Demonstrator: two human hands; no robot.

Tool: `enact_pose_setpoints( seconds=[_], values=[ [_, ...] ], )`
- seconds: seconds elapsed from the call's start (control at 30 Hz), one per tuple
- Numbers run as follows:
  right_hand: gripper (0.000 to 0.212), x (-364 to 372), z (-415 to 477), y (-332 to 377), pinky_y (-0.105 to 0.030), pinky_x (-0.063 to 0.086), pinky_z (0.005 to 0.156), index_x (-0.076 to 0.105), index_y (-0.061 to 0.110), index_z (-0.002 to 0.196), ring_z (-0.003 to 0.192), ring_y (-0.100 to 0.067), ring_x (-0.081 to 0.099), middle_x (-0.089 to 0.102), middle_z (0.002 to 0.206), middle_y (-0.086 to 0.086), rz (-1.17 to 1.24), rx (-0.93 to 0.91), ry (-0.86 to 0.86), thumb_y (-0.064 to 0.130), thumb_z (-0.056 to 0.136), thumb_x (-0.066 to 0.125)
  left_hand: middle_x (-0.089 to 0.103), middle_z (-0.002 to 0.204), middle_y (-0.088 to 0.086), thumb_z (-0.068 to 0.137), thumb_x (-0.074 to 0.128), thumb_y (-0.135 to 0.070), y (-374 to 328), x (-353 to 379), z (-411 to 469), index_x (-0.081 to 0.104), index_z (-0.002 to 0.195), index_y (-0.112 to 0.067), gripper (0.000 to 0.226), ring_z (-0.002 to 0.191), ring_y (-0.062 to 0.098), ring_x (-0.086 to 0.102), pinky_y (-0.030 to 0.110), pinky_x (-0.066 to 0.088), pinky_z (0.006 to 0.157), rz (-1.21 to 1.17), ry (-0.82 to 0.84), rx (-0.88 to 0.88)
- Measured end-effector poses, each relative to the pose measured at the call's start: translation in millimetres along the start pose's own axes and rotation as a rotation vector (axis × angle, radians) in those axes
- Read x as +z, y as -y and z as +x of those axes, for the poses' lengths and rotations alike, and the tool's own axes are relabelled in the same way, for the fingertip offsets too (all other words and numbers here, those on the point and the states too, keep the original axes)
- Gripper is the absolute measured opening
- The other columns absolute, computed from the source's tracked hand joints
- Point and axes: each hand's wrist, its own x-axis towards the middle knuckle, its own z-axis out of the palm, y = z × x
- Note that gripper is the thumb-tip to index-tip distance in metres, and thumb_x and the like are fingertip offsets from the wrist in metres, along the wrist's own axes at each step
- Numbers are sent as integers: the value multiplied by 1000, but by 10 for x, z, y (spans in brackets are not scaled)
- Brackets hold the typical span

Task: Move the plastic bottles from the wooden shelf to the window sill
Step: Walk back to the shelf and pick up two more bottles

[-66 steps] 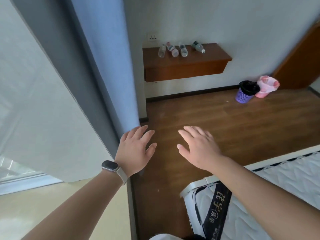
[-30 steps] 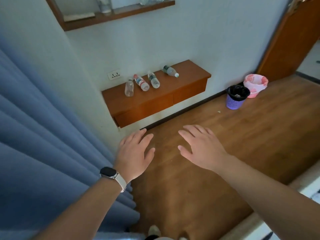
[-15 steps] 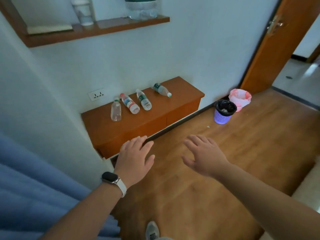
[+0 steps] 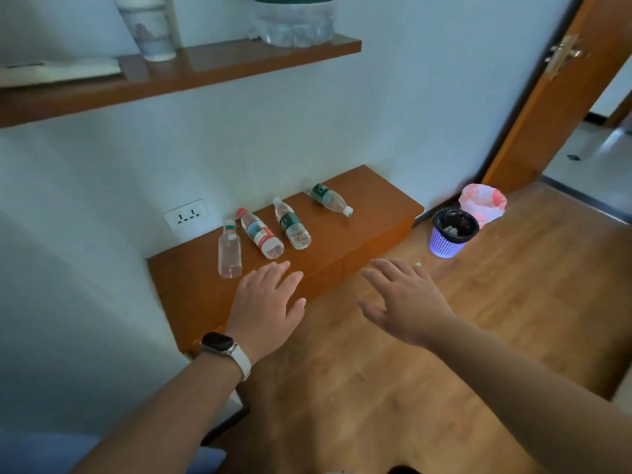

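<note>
Several clear plastic bottles lie on their sides on the low wooden shelf (image 4: 369, 213) against the white wall: an unlabelled bottle (image 4: 229, 252) at the left, a red-labelled bottle (image 4: 261, 233), a green-labelled bottle (image 4: 291, 224) and another green-labelled bottle (image 4: 331, 199) farther right. My left hand (image 4: 266, 304), with a watch on the wrist, hovers open over the shelf's front edge, just short of the unlabelled bottle. My right hand (image 4: 403, 299) is open over the floor, right of the shelf front. The window sill is out of view.
A higher wooden shelf (image 4: 191, 71) holds a cup and a large water jug. A purple waste basket (image 4: 451, 232) and a pink-bagged bin (image 4: 483, 202) stand on the wood floor beside an open wooden door (image 4: 561, 97). A wall socket (image 4: 186, 214) sits above the low shelf.
The view has come closer to the low shelf and the blue curtain has left the frame. Both open hands have moved forward, the left one now reaching the shelf's front edge.
</note>
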Motion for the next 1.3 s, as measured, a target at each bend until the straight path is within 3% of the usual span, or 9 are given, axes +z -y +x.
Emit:
enact_pose_setpoints(
  seconds=[0.17,0.4,0.5,0.67,0.8,1.3],
  values=[
    [68,77,388,-265,-45,38,108,53,24,140,135,-26,47,54,144,-2,58,-4,-5,62,90,27,54,146,4,96,54,-48,-1,150,403,58,137,-23,48,136,28,47,50,37,109,40,24,-27],
    [61,304,1168,-1012,-41,23,118,34,30,150,146,-20,27,35,158,4,98,-104,54,61,97,32,63,135,3,92,63,-45,-231,305,1098,63,130,-22,45,128,26,55,48,42,106,130,-7,-159],
    [61,316,1551,-1368,-41,23,118,35,33,149,147,-19,27,35,158,5,122,-156,64,63,97,32,66,129,2,88,69,-46,-450,317,1442,66,125,-23,44,123,25,60,47,39,106,168,-39,-247],
    [58,228,2057,-1884,-42,23,118,37,31,148,146,-19,28,37,157,5,135,-274,79,62,98,33,57,142,1,93,59,-49,-709,417,1923,58,134,-26,48,134,24,50,45,36,111,168,-40,-361],
    [56,205,2362,-2235,-41,26,117,40,28,146,145,-20,31,39,156,3,109,-352,91,58,99,35,59,140,4,92,61,-46,-898,527,2170,60,132,-24,46,131,27,53,48,40,108,168,-45,-419],
    [57,385,3239,-2435,-39,25,117,37,29,147,144,-16,32,38,155,8,139,-415,165,58,97,36,65,131,4,88,69,-43,-630,860,2827,64,126,-21,44,123,27,59,49,47,101,164,-64,-528]
  ],
)
